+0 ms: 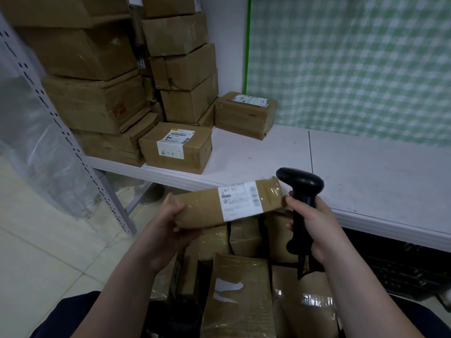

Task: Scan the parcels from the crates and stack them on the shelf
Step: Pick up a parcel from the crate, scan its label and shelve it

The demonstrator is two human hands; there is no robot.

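Misread or drop risk: parcel [207, 208] held in the air just in front of the shelf [366, 172].
Left hand [170, 223] grips one end only, so the parcel may sag or slip. Right hand [314, 228] is wrapped round the scanner [302, 191], whose head sits beside the label [240, 203], probably off-angle.

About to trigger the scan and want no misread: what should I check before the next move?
1. Left hand grips long brown taped cardboard parcel: ok.
2. White shipping label faces up, uncovered: ok.
3. Right hand grips black handheld barcode scanner: ok.
4. Scanner window aimed at label: cannot tell; its head sits by the parcel's right end.
5. Bare room on white shelf board right of the stacked cardboard boxes: ok.
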